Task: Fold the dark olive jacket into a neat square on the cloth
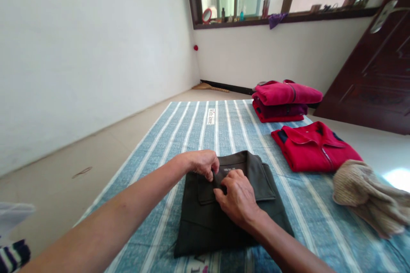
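A dark grey-green collared shirt [214, 230] lies folded into a rectangle in front of me, with its collar at the far end and printed marks inside the neck. My left hand [204, 164] is closed on the left side of the collar, thumb and fingers pinching the cloth. Just to the right and nearer, my right hand [238, 194] has its fingers curled onto the collar by the neck opening. Its palm side and part of the fingertips are hidden.
Blue striped bedding [179, 136] lies under the shirt. To the right are a folded red jacket [314, 147], a crumpled beige knit garment [365, 192] and a stack of folded red and maroon clothes [285, 98]. A windowsill [250, 22] holds small bottles; a dark door [371, 76] stands right.
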`<state>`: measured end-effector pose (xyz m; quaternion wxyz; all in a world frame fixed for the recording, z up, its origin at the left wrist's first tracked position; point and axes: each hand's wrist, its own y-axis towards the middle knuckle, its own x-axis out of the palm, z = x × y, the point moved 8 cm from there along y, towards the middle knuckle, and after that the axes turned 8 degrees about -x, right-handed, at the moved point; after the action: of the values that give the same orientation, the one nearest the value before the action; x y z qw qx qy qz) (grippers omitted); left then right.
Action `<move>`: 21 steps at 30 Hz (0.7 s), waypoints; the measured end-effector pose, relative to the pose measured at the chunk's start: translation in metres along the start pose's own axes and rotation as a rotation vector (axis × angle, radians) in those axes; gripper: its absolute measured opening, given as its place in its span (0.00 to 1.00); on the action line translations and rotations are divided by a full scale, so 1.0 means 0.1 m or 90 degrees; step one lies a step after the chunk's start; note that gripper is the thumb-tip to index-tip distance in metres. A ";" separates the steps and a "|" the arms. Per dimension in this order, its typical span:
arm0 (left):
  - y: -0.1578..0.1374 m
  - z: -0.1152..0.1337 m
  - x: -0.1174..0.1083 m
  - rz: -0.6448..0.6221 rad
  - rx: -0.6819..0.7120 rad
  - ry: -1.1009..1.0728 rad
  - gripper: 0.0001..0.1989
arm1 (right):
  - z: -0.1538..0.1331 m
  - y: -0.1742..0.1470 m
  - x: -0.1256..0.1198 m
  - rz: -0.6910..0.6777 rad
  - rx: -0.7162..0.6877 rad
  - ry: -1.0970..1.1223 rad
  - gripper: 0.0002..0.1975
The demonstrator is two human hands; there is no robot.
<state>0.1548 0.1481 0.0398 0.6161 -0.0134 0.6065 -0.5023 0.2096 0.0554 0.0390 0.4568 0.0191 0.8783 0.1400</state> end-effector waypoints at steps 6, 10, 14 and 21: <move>0.01 0.01 0.00 -0.010 0.014 -0.014 0.11 | 0.04 -0.03 0.03 0.038 0.006 0.041 0.04; -0.01 0.01 0.02 -0.012 0.023 -0.022 0.12 | 0.04 -0.03 0.02 0.041 0.014 0.062 0.06; -0.02 0.03 0.04 -0.009 0.043 -0.030 0.14 | 0.03 -0.04 0.02 0.040 0.021 0.082 0.06; 0.00 0.01 0.11 0.028 0.078 -0.038 0.06 | 0.02 -0.03 0.03 0.031 0.013 0.054 0.07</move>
<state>0.1532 0.1407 0.0317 0.6445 0.0232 0.5561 -0.5243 0.2098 0.0534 0.0350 0.4153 0.0394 0.8975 0.1432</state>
